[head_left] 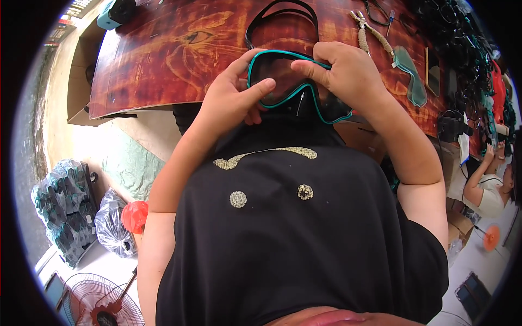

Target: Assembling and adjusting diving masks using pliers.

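A diving mask [276,73] with a teal rim, dark tinted lenses and a black nose piece is held tilted at the table's front edge. Its black strap [315,28] loops out on the tabletop beyond it. My left hand [232,95] grips the mask's left side, fingers behind the rim and thumb across the front. The upper right rim is pinched by my right hand [352,70], whose thumb lies over the lens and whose fingers curl at the top edge.
On the glossy red-brown table [157,60] lie pliers [362,38] with wrapped handles, a teal mask-shaped piece [409,76] and a light-blue box [113,16]. Dark goods [443,30] pile up at right, near another person [489,187]. Wrapped goods [65,204] and a fan [100,301] stand left.
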A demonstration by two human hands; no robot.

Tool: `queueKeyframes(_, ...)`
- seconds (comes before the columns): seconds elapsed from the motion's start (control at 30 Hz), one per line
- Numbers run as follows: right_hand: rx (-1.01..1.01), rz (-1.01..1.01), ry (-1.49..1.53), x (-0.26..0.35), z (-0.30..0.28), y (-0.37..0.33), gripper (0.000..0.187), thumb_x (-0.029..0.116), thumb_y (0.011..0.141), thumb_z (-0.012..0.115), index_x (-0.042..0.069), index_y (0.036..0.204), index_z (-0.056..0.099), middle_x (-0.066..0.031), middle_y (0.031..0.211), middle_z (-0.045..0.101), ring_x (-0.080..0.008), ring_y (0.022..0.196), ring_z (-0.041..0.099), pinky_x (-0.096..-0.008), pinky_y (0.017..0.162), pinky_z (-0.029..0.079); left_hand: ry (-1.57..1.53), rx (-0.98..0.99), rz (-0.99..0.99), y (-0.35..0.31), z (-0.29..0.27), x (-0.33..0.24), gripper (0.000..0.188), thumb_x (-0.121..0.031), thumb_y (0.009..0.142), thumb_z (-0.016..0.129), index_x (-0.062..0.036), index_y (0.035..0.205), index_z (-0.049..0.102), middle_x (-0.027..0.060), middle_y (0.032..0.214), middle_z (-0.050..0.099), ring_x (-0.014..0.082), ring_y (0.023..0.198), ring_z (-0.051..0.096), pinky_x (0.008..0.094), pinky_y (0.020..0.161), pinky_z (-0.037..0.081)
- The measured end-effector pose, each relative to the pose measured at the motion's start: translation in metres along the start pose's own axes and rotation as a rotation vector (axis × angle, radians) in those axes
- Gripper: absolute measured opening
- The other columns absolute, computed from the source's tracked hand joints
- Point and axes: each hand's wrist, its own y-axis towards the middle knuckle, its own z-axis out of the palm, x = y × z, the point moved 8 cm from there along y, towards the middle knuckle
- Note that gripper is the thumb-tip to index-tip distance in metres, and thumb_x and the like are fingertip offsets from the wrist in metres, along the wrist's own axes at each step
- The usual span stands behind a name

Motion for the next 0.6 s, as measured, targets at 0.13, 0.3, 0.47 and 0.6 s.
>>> queueKeyframes(0.13,0.029,-0.04,-0.044,0.005,-0.002,0.006,0.06,0.059,0.089,0.062,0.003,0.07,0.058,-0.0144,0.066,0.06,-0.0346,0.068,0.061,-0.0446,0.063,0.046,0.096,-0.007,-0.051,0.0,-0.005,-0.001,0.071,-0.025,0.09,0.075,-0.0119,0.15,0.04,0.0045,0.074,0.066,0.012,0.052,0.062,0.024,0.046,0.047)
queueKeyframes(0.3,0.032,-0.031,-0.093,0.003,-0.005,0.014,0.067,0.067,0.089,0.057,0.003,0.069,0.06,-0.0168,0.065,0.061,-0.0371,0.068,0.063,-0.0475,0.063,0.048,-0.273,-0.141,0.06,0.005,-0.012,-0.021,0.064,-0.035,0.097,0.064,-0.007,0.149,0.041,0.0052,0.073,0.065,0.0132,0.059,0.065,0.0249,0.052,0.05)
queueKeyframes(0.47,-0.102,0.146,0.262,-0.004,-0.011,0.014,0.075,0.073,0.086,0.057,0.001,0.067,0.059,-0.0176,0.061,0.059,-0.0374,0.064,0.061,-0.0468,0.062,0.047,-0.361,-0.022,-0.044,0.023,-0.028,0.0,0.065,-0.064,0.099,0.045,-0.0129,0.139,0.053,0.0044,0.088,0.069,0.0173,0.076,0.068,0.0251,0.062,0.051)
queueKeyframes(0.6,-0.12,0.166,0.342,0.006,-0.008,0.011,0.079,0.077,0.08,0.061,-0.001,0.067,0.059,-0.0175,0.061,0.058,-0.0349,0.062,0.06,-0.0439,0.061,0.047,-0.673,0.11,0.063,0.009,0.025,-0.023,0.086,-0.078,0.094,0.031,-0.0098,0.145,0.046,0.0102,0.139,0.057,0.0243,0.127,0.056,0.0415,0.102,0.049)
